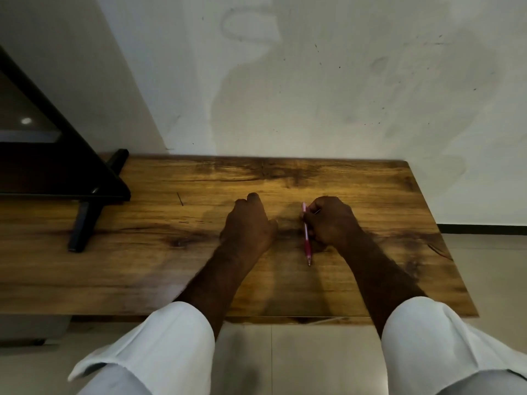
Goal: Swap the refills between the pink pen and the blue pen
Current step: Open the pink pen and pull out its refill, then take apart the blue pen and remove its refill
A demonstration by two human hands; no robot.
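The pink pen (306, 235) is gripped in the curled fingers of the right hand (332, 222), just right of the left hand (249, 223), which is loosely closed, its contents hidden. The pen's long axis runs near to far, tip toward the near edge of the wooden table (142, 266). Bare wood is left on both sides.

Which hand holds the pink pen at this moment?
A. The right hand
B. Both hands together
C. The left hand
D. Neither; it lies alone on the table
A: the pink pen sits in the grip of the right hand, its tip pointing toward the person, while the left hand rests apart from it on the wooden table.
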